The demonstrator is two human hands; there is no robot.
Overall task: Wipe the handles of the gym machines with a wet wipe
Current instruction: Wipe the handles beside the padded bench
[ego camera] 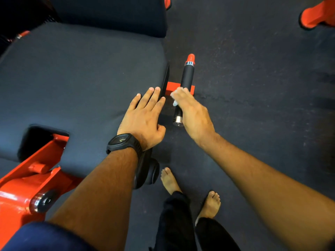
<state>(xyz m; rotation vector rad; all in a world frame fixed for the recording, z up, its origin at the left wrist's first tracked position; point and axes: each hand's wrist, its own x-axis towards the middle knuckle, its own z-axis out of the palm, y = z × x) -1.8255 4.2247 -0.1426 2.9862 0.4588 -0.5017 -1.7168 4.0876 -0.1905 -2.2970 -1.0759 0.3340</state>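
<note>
The right hand (192,113) was curled over a white wet wipe (174,101), pressing it round the middle of a black handle (188,75) on a gym machine. Only scraps of the wipe showed along the hand's inner edge. The handle lay just beside the right edge of the seat pad (81,78). Its long axis ran almost straight away from the person, with the chrome end nearest, beside the heel of the hand, and the red cap farthest. Most of the bare black grip lay ahead of the fingers, so the next stroke probably had to travel forward along that axis, toward the red cap. The left hand (143,116) rested flat on the pad's edge, fingers straight, holding nothing.
</note>
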